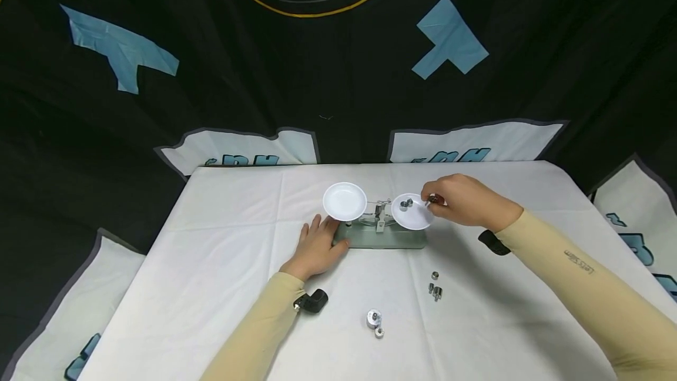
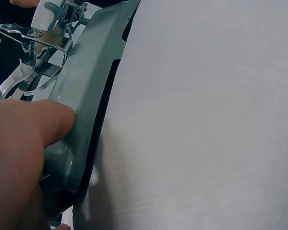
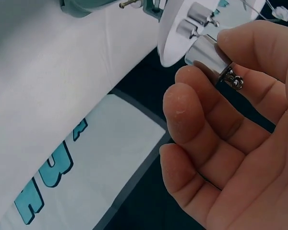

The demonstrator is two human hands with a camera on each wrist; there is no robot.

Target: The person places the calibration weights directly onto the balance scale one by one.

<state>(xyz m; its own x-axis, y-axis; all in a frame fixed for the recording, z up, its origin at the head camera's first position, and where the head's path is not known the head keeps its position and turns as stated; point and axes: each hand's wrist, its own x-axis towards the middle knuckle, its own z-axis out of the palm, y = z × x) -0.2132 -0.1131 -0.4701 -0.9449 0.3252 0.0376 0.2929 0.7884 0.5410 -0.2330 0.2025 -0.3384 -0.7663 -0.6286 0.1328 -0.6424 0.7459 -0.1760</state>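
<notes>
- Balance is set mid-bench, grey-green base, two white pans.
- Left hand is laid flat on the bench at the base's left end; fingers straight, thumb pressed on the base edge, nothing gripped.
- Left pan is seen just above and beyond the left fingers; no weight is seen on it.
- Right hand is held at the far-right rim of the right pan.
- Weight, a small steel cylinder with a knob, is pinched between right thumb and forefinger, tilted, flat end toward the pan, knob toward the palm.
- Weight is at the pan rim, just over it; contact with the pan cannot be told.
- Remaining right fingers are loosely curled below the weight, apart from it.
- Two smaller weights are already lying on the right pan, just beside the held one.
- Loose weights are left on the bench near the person: a cluster of three and a bigger pair, well apart from both hands.
- Black wrist mounts are seen at both cuffs.
</notes>
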